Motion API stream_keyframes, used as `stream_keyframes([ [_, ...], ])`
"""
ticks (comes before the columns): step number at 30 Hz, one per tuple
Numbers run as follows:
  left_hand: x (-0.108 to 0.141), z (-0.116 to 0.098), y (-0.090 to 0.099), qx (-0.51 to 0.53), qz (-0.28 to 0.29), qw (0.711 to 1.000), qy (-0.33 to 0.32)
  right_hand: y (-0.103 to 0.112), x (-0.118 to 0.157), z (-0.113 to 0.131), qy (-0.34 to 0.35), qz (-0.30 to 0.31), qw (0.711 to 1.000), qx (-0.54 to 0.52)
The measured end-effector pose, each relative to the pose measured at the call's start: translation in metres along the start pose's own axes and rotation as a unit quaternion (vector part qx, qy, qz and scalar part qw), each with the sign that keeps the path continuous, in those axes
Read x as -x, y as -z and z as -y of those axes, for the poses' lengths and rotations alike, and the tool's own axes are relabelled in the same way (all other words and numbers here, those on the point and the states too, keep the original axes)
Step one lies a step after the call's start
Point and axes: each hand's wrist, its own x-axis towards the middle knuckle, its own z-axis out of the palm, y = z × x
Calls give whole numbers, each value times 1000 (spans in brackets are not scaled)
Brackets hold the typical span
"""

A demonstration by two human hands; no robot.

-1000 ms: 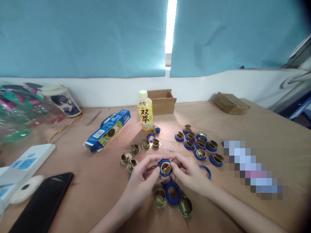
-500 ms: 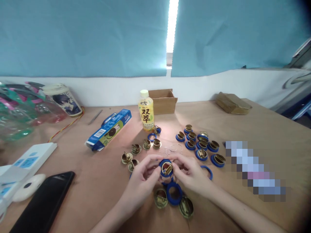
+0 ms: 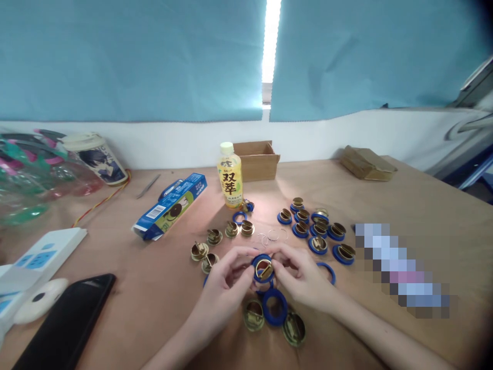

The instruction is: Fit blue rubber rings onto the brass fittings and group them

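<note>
Between my fingertips is a round brass-coloured metal fitting with a raised flap, set in a blue ring (image 3: pixel 263 268). My left hand (image 3: pixel 226 282) pinches its left side and my right hand (image 3: pixel 305 277) pinches the right. Just below the hands lies a loose blue ring (image 3: pixel 275 307), with a brass fitting (image 3: pixel 253 315) on its left and a second brass fitting (image 3: pixel 294 329) on its right. Several bare brass fittings (image 3: pixel 214 237) lie beyond my left hand. Past my right hand, a cluster of fittings sits in blue rings (image 3: pixel 318 244). Another blue ring (image 3: pixel 326 273) is partly hidden behind that hand.
A yellow drink bottle (image 3: pixel 230 177) stands before an open cardboard box (image 3: pixel 256 163). A blue snack box (image 3: pixel 169 206), tweezers (image 3: pixel 148 186) and a black phone (image 3: pixel 67 324) lie leftward. Thin wire loops (image 3: pixel 273 235) rest beyond my hands. A brown packet (image 3: pixel 367 163) sits at back right.
Both hands keep their pinch on the ringed fitting, and its flap appears turned slightly. The whole view has shifted a little; the other things lie as before.
</note>
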Motion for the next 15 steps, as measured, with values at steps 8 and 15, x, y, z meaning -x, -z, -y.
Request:
stream_keyframes([
  [8,0,2,1,-12,-9,1000,-13,-1,1,-2,13,-5,1000,15],
  [15,0,-1,0,-28,-12,999,-16,-1,-1,-2,34,-9,999,24],
])
